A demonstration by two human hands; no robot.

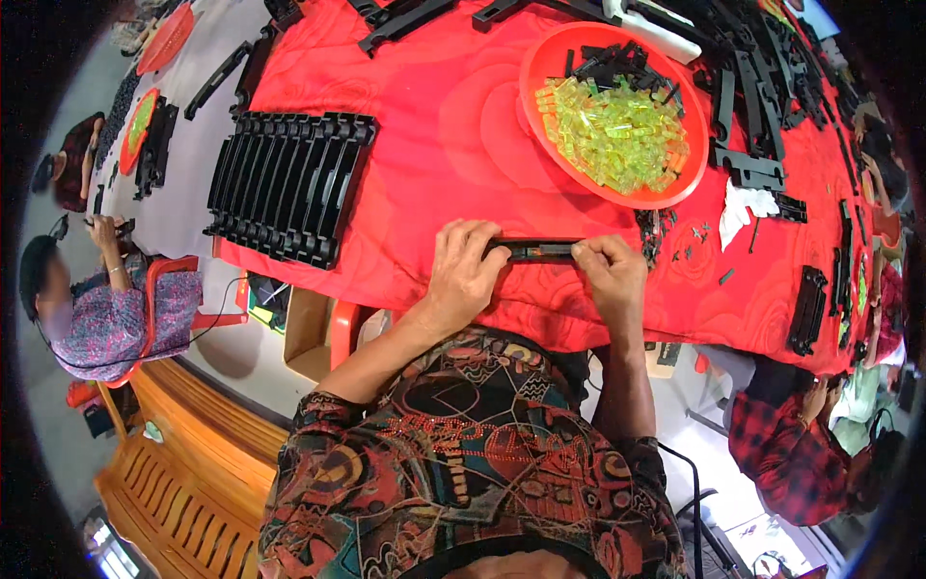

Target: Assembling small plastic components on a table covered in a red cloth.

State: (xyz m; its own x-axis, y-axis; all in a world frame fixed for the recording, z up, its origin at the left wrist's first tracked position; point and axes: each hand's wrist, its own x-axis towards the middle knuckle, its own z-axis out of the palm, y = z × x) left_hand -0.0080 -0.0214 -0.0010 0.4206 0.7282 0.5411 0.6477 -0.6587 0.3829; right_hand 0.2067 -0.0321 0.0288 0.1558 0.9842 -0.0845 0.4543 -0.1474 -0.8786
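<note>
Across the front of the red-covered table [415, 183], a black plastic strip [540, 250] lies level between my two hands. My left hand [465, 270] is closed around its left end. The thumb and fingers of my right hand [612, 275] pinch its right end. The strip is long and narrow with a channel along it; small details inside are too small to tell. Beyond my right hand stands a red plastic basin [533, 125] with yellow-green translucent pieces [617, 135] and small black parts [627, 66]. To the left, several similar black strips [289, 188] lie side by side in a row.
Piles of black parts [762, 87] cover the table's far right, near a crumpled white tissue [743, 207]. Small black bits [656, 232] are scattered beside the basin. People sit at both sides, one in a red chair [154, 309]. A wooden bench [183, 463] stands at lower left.
</note>
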